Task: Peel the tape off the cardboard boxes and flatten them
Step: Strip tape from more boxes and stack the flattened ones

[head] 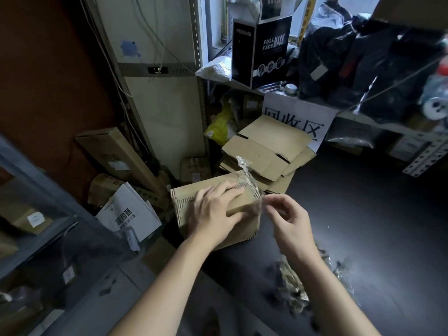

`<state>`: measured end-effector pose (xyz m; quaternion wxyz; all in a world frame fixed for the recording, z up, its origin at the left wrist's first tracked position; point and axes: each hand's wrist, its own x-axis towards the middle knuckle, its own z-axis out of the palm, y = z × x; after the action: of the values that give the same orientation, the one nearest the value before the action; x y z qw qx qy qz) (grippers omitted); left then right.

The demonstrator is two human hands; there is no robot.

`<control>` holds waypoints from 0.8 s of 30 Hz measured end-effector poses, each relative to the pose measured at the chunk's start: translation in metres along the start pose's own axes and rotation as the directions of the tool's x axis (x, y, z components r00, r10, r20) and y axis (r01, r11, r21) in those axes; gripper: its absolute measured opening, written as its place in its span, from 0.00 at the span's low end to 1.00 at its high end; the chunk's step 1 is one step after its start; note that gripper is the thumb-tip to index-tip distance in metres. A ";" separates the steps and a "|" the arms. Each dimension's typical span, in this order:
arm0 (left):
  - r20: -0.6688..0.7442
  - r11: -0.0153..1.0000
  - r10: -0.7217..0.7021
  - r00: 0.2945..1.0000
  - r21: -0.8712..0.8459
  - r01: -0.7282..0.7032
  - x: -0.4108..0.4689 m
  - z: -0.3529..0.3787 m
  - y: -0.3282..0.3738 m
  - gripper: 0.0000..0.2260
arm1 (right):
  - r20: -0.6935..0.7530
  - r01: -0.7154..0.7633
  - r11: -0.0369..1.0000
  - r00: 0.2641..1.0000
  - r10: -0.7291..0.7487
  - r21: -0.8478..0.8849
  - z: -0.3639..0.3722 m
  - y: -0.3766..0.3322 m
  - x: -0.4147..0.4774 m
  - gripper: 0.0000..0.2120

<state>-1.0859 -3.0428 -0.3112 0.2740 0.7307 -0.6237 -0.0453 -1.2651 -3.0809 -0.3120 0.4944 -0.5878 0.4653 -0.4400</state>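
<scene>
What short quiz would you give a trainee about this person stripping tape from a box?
1. True or false: the cardboard box under the hands is already flattened.
2. What does the right hand pinch? A) clear tape B) a knife C) a white bag
3. Fill the blank: the left hand presses down on the box's ___ face.

Key: 1 false, it still stands as a box; 2 A, at the box's right edge; 3 top.
</scene>
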 end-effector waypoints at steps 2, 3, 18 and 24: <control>0.010 1.000 -0.004 1.000 0.002 0.004 0.000 -0.002 0.000 0.26 | -0.018 0.038 0.999 0.999 -0.038 -0.033 0.002 0.004 0.001 0.14; 0.011 1.000 0.000 1.000 0.002 0.000 0.000 -0.003 0.000 0.26 | -0.049 0.038 0.998 0.998 -0.040 -0.044 0.003 0.004 0.001 0.15; 0.004 1.000 0.025 1.000 0.001 -0.025 -0.009 0.003 0.004 0.25 | -0.262 0.166 0.944 0.934 -0.243 -0.286 0.018 0.011 0.003 0.04; 0.007 0.999 0.034 0.999 0.001 -0.034 -0.011 0.001 0.003 0.26 | -0.240 0.128 0.924 0.944 -0.225 -0.360 0.014 0.013 0.002 0.06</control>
<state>-1.0919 -3.0333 -0.3137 0.2722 0.7199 -0.6370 -0.0429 -1.2529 -3.0819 -0.3267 0.2735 -0.6366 0.5434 -0.4740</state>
